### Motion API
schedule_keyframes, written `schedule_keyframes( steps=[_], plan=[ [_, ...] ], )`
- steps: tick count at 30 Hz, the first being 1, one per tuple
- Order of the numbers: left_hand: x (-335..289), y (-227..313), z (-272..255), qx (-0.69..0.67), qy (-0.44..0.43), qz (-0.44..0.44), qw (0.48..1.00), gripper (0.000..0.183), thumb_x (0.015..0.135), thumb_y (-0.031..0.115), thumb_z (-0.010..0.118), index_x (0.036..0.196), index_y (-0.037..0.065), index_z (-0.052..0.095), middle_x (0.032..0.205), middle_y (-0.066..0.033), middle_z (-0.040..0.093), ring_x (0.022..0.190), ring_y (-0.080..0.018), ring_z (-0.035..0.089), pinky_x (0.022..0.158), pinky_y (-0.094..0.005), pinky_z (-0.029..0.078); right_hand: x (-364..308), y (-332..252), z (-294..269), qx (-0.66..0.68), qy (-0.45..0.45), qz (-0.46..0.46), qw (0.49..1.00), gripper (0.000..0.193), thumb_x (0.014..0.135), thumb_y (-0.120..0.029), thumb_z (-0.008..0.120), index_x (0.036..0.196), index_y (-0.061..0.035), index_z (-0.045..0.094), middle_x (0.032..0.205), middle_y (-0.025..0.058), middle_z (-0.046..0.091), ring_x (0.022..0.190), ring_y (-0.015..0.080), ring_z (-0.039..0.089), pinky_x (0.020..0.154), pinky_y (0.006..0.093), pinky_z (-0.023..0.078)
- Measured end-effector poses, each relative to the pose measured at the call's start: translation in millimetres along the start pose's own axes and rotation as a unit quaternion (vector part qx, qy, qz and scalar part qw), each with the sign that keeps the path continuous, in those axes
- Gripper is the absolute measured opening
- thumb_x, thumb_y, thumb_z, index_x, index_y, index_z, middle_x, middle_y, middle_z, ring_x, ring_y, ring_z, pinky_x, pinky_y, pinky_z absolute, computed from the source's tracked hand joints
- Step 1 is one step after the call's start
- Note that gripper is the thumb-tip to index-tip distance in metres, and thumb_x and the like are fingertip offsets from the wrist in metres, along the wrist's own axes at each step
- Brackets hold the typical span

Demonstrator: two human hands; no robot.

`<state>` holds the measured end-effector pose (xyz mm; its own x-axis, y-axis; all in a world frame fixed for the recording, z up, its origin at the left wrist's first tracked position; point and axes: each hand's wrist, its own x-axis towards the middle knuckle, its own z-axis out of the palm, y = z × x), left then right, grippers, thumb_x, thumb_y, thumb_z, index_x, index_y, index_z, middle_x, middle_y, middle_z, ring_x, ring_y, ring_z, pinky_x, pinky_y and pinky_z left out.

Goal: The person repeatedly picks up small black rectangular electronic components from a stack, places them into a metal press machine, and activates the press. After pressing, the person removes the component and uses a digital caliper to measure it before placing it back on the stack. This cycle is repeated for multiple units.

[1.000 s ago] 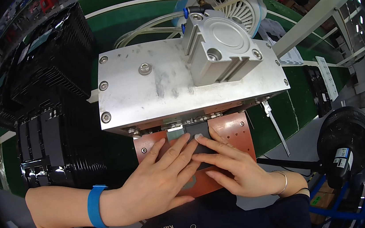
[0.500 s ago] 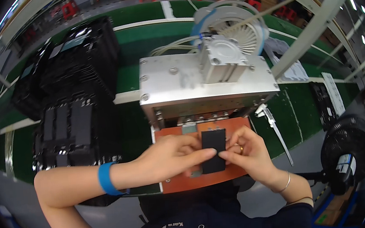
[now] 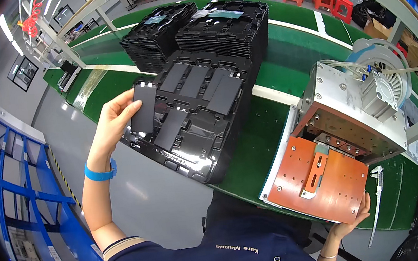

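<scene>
My left hand (image 3: 118, 118) pinches a thin black rectangular battery cell (image 3: 144, 109) with two silver tabs at its top end. It holds the cell at the left edge of a black moulded tray (image 3: 200, 164). Several similar black cells (image 3: 194, 81) lie in the tray's pockets, one of them (image 3: 225, 94) slanted over its neighbour. At the right, my right hand (image 3: 348, 224) rests against the front corner of an orange plate (image 3: 294, 170), with fingers apart and partly hidden by the plate. The plate carries a slotted orange block (image 3: 316, 172) and sits before a silver metal press (image 3: 343, 101).
Stacked black trays (image 3: 224, 29) stand behind the front tray. A digital caliper (image 3: 378, 199) lies right of the plate on the green bench (image 3: 248, 141). A white reel (image 3: 387, 55) is behind the press. Blue shelving (image 3: 33, 200) stands at the left.
The view has turned left. Both hands were together on a black cell over the orange plate; now my left hand holds a cell by the tray, and my right is at the plate's corner.
</scene>
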<state>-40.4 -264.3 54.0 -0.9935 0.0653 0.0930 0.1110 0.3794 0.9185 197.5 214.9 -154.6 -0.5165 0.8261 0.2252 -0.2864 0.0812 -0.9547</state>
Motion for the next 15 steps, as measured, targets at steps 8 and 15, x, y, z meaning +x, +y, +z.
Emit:
schedule_keyframes(
  steps=[8,15],
  plan=[
    [-4,-40,12,0.355,0.120,0.167,0.912,0.024,0.079,0.011,0.077,0.101,0.002,0.072,0.080,-0.0019,0.056,0.072,-0.0105,0.051,0.063,-0.0256,0.042,2,15,-1,0.074,0.027,-0.003,0.997,0.071,0.104,-0.053,0.013,0.128,0.0026,0.049,0.125,0.0163,0.056,0.115,0.0261,0.056,0.102,0.0404,0.046],
    [29,17,83,0.343,0.044,0.264,0.900,0.020,0.077,0.015,0.079,0.087,0.001,0.069,0.067,-0.0030,0.051,0.057,-0.0109,0.046,0.053,-0.0259,0.039,19,21,16,0.045,0.045,-0.021,0.998,0.074,0.103,-0.055,0.016,0.121,0.0061,0.054,0.117,0.0176,0.061,0.108,0.0262,0.059,0.098,0.0408,0.048]
  ],
)
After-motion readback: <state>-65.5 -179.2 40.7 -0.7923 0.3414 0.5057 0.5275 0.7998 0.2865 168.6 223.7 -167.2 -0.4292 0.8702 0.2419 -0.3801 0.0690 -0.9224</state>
